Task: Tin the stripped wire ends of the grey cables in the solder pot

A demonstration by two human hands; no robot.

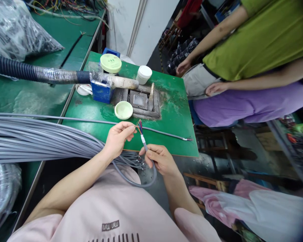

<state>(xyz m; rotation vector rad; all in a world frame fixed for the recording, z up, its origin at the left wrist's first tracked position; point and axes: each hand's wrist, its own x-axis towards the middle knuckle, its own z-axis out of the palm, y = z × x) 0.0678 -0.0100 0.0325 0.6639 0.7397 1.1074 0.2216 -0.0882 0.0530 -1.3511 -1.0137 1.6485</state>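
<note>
My right hand (159,159) pinches a grey cable (145,146) just below its stripped end. Several thin coloured wires (139,126) fan out above a white band at that end. My left hand (119,137) has its thumb and forefinger closed on one or more of these wires, at their left side. The cable loops down below my hands. A second grey cable (164,133) lies across the green board behind my hands, its stripped end at the right. A thick bundle of grey cables (40,139) extends from the left under my left forearm.
On the green board (176,111) are a square metal pot (138,100), a green-white dish (123,110), a white jar (143,74) and a blue box (101,91) under a ribbed hose (58,76). A person in a green shirt (262,43) is at the right.
</note>
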